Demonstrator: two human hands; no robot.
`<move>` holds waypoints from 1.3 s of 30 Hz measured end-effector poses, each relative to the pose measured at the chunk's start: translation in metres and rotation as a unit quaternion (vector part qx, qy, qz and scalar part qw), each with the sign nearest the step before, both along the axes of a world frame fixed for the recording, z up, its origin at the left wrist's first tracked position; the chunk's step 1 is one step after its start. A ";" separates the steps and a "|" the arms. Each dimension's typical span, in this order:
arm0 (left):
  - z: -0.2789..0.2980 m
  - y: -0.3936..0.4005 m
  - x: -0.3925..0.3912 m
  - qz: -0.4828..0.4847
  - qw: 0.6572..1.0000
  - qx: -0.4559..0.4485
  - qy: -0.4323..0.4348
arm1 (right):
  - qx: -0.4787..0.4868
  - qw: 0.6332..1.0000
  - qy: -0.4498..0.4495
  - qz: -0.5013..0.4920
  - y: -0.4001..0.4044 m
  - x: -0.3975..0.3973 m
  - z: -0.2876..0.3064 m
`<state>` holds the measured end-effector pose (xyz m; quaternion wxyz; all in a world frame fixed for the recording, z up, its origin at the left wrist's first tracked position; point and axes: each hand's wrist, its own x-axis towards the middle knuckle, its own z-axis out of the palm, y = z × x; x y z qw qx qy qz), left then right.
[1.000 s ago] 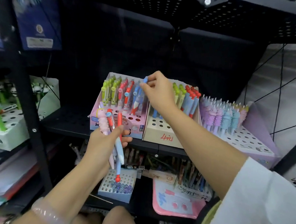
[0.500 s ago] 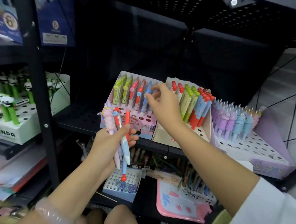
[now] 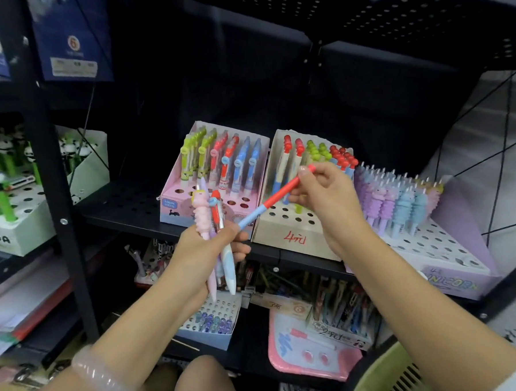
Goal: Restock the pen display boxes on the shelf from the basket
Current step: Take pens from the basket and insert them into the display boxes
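- Your right hand pinches a red-and-blue pen (slanting, red end up-right).
- Your left hand grips a bunch of pens, roughly upright.

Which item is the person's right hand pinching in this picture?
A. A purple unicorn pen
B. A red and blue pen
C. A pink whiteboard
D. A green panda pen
B: the right hand pinches the upper end of a red and blue pen, whose lower end reaches the bunch of pens gripped by the left hand.
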<state>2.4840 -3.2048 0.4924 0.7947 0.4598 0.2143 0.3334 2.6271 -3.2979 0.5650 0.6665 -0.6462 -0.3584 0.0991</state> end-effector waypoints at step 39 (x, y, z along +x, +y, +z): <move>0.001 -0.040 0.047 -0.021 0.994 0.098 0.052 | -0.256 0.927 -0.228 -0.155 -0.047 0.090 -0.003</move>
